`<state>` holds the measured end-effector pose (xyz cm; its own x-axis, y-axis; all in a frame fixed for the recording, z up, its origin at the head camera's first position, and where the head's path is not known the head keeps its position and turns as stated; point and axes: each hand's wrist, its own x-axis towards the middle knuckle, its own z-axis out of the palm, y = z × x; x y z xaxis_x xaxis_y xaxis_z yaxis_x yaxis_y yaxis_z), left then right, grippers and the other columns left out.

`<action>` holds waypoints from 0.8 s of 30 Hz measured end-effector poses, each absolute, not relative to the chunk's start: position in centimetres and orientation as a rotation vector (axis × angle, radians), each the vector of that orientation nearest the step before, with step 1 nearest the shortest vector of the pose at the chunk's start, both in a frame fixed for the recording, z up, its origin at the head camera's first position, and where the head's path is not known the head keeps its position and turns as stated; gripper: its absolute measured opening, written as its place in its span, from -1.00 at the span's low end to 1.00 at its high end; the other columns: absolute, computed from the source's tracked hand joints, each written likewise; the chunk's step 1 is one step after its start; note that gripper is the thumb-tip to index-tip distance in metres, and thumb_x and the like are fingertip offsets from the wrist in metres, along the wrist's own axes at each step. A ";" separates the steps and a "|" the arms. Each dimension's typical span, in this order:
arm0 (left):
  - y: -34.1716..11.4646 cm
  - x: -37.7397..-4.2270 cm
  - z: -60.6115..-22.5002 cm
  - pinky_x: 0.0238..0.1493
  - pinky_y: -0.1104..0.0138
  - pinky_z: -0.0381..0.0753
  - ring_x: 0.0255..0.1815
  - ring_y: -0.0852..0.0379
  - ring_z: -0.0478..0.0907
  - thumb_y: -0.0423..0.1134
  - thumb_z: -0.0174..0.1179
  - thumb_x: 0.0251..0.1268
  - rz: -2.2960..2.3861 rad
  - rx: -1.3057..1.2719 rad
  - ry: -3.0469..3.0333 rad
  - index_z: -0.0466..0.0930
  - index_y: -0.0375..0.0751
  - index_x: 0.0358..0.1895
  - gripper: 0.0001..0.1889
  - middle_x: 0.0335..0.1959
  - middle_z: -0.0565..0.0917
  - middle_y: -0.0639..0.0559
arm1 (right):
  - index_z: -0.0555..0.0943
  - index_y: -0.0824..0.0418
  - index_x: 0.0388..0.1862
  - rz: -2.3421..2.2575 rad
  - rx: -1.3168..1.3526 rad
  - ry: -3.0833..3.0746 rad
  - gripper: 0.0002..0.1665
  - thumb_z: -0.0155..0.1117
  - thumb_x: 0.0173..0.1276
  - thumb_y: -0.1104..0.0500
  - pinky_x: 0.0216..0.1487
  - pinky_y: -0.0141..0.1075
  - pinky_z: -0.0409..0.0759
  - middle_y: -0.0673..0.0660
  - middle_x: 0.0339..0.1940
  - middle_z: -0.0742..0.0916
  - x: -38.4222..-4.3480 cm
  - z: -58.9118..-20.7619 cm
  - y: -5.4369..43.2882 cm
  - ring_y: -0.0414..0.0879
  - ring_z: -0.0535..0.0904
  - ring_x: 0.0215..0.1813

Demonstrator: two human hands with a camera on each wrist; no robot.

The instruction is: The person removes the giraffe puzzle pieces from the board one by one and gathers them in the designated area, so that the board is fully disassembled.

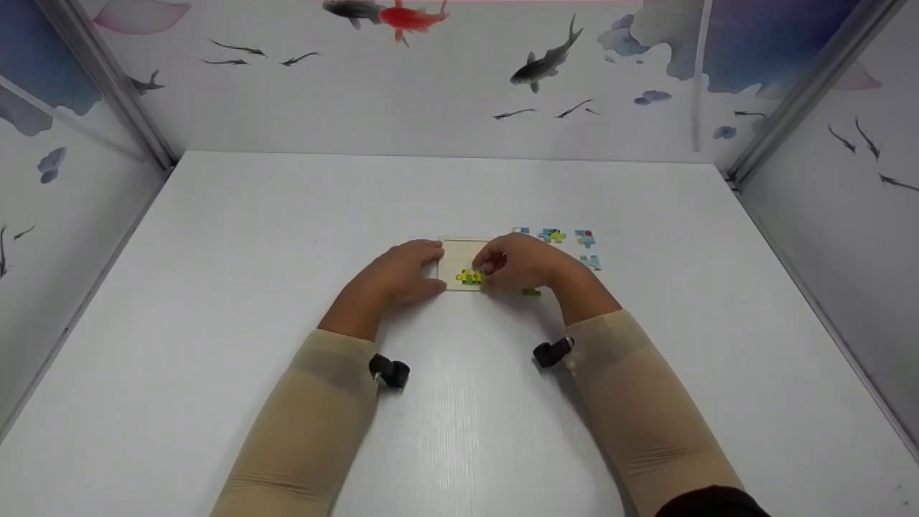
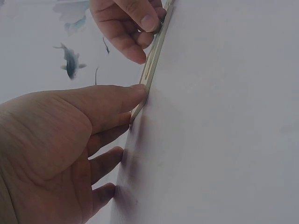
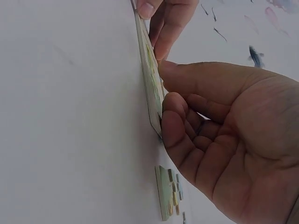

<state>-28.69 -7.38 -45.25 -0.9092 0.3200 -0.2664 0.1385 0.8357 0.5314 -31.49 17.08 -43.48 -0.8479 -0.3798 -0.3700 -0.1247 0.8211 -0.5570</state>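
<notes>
A pale wooden puzzle tray [image 1: 457, 254] lies flat on the table, with yellow-green jigsaw pieces [image 1: 468, 277] in its lower part. My left hand [image 1: 402, 274] holds the tray by its left side, the thumb at the near corner and the fingers at the far one. My right hand [image 1: 523, 261] reaches over the tray's right part with curled fingers. Between its thumb and forefinger, in the left wrist view, a small dark green puzzle piece [image 2: 160, 27] shows, mostly hidden. The right hand covers much of the tray in the head view.
Several loose jigsaw pieces [image 1: 553, 235] lie beyond and to the right of the right hand. A green piece [image 1: 531, 292] pokes out below that hand. White panels with painted fish [image 1: 547, 64] enclose the white table [image 1: 215, 301] at the back and sides.
</notes>
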 end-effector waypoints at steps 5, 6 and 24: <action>-7.4 -28.7 -45.3 0.80 0.01 0.10 0.81 -0.02 0.07 0.00 0.30 0.53 0.740 0.349 2.669 0.24 0.08 0.71 -0.24 0.76 0.22 0.08 | 0.79 -0.05 0.10 -0.683 -0.356 2.543 -0.71 0.46 0.42 0.13 0.06 -0.15 0.55 0.01 -0.07 0.75 -31.3 -43.3 16.7 -0.05 0.57 -0.02; -7.4 -28.7 -45.3 0.79 0.01 0.11 0.81 -0.02 0.08 0.00 0.30 0.53 0.742 0.350 2.669 0.24 0.08 0.71 -0.24 0.76 0.22 0.08 | 0.78 -0.05 0.09 -0.671 -0.356 2.550 -0.71 0.46 0.42 0.13 0.07 -0.15 0.56 0.01 -0.07 0.75 -31.2 -43.3 16.6 -0.05 0.57 -0.01; -7.5 -28.7 -45.2 0.79 0.02 0.11 0.81 -0.01 0.08 -0.01 0.28 0.54 0.748 0.378 2.661 0.25 0.05 0.70 -0.25 0.75 0.24 0.08 | 0.73 -0.04 0.01 -0.660 -0.334 2.571 -0.75 0.49 0.38 0.18 0.13 -0.14 0.62 0.04 -0.05 0.73 -31.1 -43.3 16.3 -0.01 0.59 0.04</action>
<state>-28.70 -7.51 -45.20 -0.9030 0.3433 -0.2582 0.1584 0.8249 0.5426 -31.06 16.31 -43.25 -0.8639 -0.3378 -0.3735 -0.1160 0.8552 -0.5051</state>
